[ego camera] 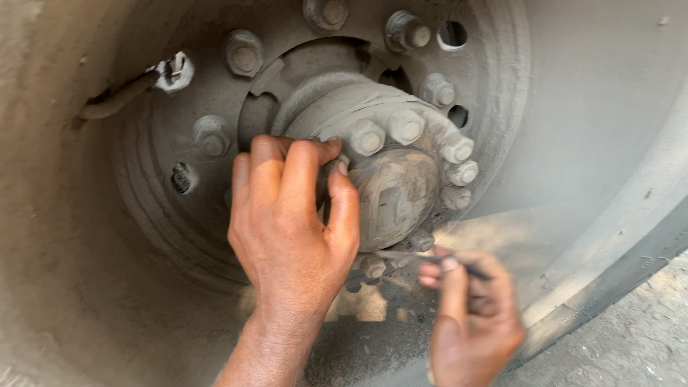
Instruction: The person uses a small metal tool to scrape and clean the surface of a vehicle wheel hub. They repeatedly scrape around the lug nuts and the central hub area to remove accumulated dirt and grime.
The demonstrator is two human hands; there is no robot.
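Nearest the camera, low on the right, the right hand (469, 315) is curled closed around a thin dark tool (430, 256), pinched between thumb and fingers. The tool's slim shaft runs leftward from the hand, and its tip reaches the lower edge of the hub cap (393, 193), near the small bolts there. The hand is somewhat blurred, so the exact kind of tool cannot be told.

Just beyond it, on the left, the left hand (294, 222) comes up from the bottom of the view with its back to the camera. Its fingers are bent and pressed against the left side of the hub cap, the thumb lying across the cap's front; it grips nothing loose, only the cap itself.

The hub cap sticks out from the middle of a dusty wheel (502, 93), ringed by a circle of small bolts (405, 127). Further back, large nuts (244, 54) sit around the wheel's inner face, with round holes between them. A valve stem (125, 92) pokes in at the upper left. At the far right edge, a strip of ground (645, 337) shows.
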